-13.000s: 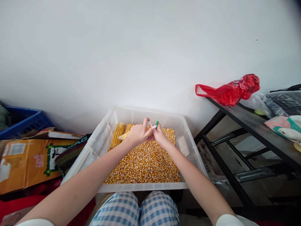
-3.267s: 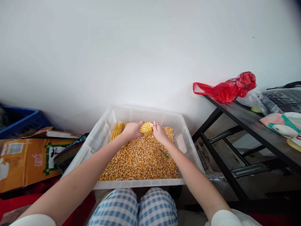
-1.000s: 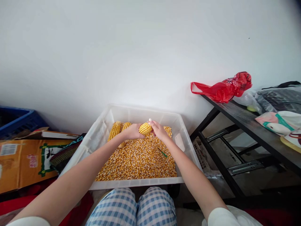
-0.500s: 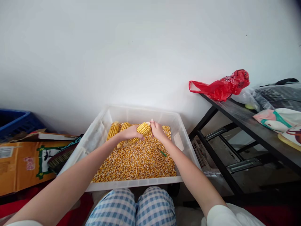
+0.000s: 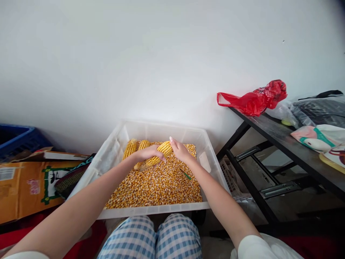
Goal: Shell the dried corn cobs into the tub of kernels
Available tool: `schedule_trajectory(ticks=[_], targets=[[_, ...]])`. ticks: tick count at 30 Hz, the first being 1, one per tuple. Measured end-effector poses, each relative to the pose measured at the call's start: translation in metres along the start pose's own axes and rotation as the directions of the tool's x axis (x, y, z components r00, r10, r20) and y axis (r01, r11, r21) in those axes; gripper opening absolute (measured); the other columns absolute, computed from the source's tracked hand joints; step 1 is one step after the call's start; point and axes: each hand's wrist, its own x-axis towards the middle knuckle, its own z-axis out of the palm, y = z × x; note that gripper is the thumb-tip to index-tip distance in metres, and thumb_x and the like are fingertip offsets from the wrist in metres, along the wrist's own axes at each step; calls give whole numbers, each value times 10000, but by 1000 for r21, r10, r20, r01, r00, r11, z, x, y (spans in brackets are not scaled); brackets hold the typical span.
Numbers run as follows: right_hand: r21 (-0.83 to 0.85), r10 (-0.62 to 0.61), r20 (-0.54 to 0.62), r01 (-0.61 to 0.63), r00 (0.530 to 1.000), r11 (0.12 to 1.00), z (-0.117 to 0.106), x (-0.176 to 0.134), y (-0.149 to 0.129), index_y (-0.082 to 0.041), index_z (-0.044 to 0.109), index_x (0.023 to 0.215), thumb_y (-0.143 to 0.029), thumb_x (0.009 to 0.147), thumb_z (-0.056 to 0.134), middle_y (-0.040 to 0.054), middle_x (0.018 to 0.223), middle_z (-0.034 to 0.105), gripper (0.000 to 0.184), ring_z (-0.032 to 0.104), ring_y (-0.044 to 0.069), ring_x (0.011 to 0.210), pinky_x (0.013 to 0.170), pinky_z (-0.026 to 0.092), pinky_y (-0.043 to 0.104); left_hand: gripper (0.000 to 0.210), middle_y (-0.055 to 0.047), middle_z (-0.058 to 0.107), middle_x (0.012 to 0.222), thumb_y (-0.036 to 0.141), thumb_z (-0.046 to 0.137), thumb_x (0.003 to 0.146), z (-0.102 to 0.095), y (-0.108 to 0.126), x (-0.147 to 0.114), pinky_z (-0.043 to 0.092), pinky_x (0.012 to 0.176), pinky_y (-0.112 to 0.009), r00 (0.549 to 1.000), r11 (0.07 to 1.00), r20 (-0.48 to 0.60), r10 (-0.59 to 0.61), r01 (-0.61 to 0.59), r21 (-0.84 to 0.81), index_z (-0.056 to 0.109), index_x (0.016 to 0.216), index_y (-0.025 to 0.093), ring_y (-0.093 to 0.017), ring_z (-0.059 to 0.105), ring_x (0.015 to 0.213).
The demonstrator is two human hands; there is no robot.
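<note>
My left hand (image 5: 148, 153) is wrapped round a yellow corn cob (image 5: 164, 148), whose far end sticks out above the fingers. At that end sits my right hand (image 5: 180, 149), thumb raised and fingers closed against the cob. Both hands are over a translucent plastic bin (image 5: 205, 135) holding a deep layer of loose corn kernels (image 5: 159, 187). More whole cobs (image 5: 130, 149) lie in the bin's back left part, some partly hidden by my left hand. A thin green object (image 5: 185, 175) rests on the kernels near my right wrist.
To the right stands a black table (image 5: 296, 151) carrying a red plastic bag (image 5: 256, 100) and other bags. On the left are an opened cardboard box (image 5: 24, 194) and a blue crate (image 5: 24, 140). A white wall (image 5: 161, 64) rises behind the bin.
The held cob has turned a little in my left hand, and its pale tip is now covered by my right hand. My right thumb has shifted slightly left.
</note>
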Motion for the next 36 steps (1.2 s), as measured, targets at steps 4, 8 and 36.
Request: schedule_trajectory(ticks=[4, 8, 36], targets=[[118, 96, -54, -89, 994, 989, 8, 2, 7, -191, 471, 638, -543, 882, 189, 11, 582, 495, 513, 498, 132, 579, 593, 404, 246, 235, 4, 580, 539, 208, 585, 622, -1, -4, 1, 412, 402, -222, 999, 993, 41, 1, 4, -114, 567, 839, 121, -121, 513, 411], [370, 310, -22, -280, 950, 886, 14, 6, 8, -192, 468, 610, -634, 837, 138, -33, 425, 361, 596, 395, 110, 366, 401, 357, 234, 285, -3, 579, 519, 182, 536, 660, -1, -3, 0, 395, 388, -206, 996, 969, 82, 41, -19, -248, 559, 938, 120, -122, 513, 408], [374, 177, -15, -159, 984, 914, 10, 0, -8, -192, 539, 759, -623, 823, 265, -38, 524, 419, 515, 396, 75, 416, 392, 321, 192, 425, -58, 566, 573, 429, 415, 741, -8, -25, 6, 383, 358, -226, 975, 860, 220, 35, 82, -504, 536, 956, 83, -150, 520, 441]])
